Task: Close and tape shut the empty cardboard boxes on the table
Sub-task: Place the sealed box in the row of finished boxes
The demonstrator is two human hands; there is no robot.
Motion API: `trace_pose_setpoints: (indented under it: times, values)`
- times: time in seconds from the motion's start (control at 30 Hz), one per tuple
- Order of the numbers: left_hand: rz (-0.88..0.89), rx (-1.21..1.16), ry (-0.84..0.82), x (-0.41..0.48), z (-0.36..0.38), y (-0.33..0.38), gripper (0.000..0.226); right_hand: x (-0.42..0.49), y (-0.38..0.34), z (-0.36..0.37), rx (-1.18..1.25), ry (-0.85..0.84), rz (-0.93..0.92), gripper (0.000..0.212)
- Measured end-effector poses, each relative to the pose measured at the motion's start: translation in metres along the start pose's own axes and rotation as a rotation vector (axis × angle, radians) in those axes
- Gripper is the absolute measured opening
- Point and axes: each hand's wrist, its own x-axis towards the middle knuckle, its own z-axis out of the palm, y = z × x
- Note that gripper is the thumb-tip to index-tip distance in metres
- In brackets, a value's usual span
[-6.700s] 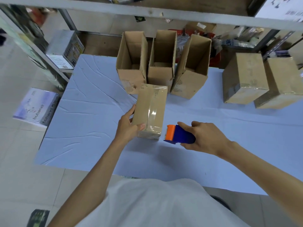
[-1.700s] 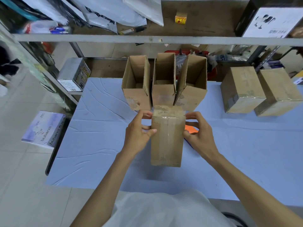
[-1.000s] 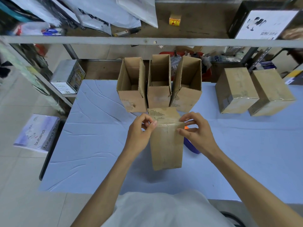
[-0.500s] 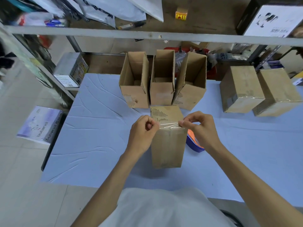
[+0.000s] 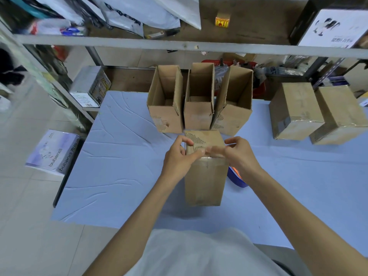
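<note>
While the closed cardboard box [image 5: 205, 182] stands upright on the blue table [image 5: 119, 166], the left hand [image 5: 179, 156] curls around its top left edge and the right hand [image 5: 239, 154] around its top right edge, their fingertips blurred. A tape dispenser [image 5: 236, 176] lies just under the right wrist. Three open boxes [image 5: 198, 114] stand just beyond the hands, and two sealed boxes [image 5: 294, 116] sit well off to the right.

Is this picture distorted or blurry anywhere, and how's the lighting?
Head view: the wide-angle lens splays the shelf posts and open boxes outward; the left hand and right hand smear at the fingertips on the box, likely motion blur; lighting soft and even, shadows faint.
</note>
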Motion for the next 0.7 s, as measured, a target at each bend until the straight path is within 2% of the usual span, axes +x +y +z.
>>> trace_pose_setpoints:
  times: [0.03, 0.13, 0.23, 0.33, 0.43, 0.53, 0.67, 0.7]
  values:
    - [-0.018, -0.019, -0.005, 0.002, 0.000, 0.000, 0.025, -0.002, 0.000, 0.002, -0.061, -0.015, -0.020, 0.080]
    - [-0.117, -0.176, -0.063, 0.008, -0.004, -0.003, 0.033, -0.001, -0.003, -0.001, -0.055, -0.077, -0.039, 0.059]
    - [-0.157, -0.264, -0.162, 0.013, -0.010, -0.004, 0.027, 0.000, -0.014, -0.020, 0.052, -0.223, 0.033, 0.041]
    - [-0.152, -0.257, -0.235, 0.015, -0.012, -0.002, 0.024, 0.002, -0.015, -0.034, 0.044, -0.299, 0.037, 0.036]
    - [-0.142, -0.216, -0.242, 0.016, -0.013, 0.000, 0.022, 0.001, -0.016, -0.034, 0.006, -0.328, -0.019, 0.025]
    - [-0.119, -0.191, -0.242, 0.017, -0.013, 0.000, 0.022, 0.001, -0.019, -0.034, -0.042, -0.325, -0.020, 0.027]
    - [-0.104, -0.165, -0.212, 0.023, -0.014, -0.001, 0.016, -0.003, -0.026, -0.016, -0.160, -0.239, -0.050, 0.013]
    - [-0.107, -0.171, -0.209, 0.024, -0.014, 0.000, 0.015, -0.004, -0.028, -0.011, -0.213, -0.210, -0.083, 0.016]
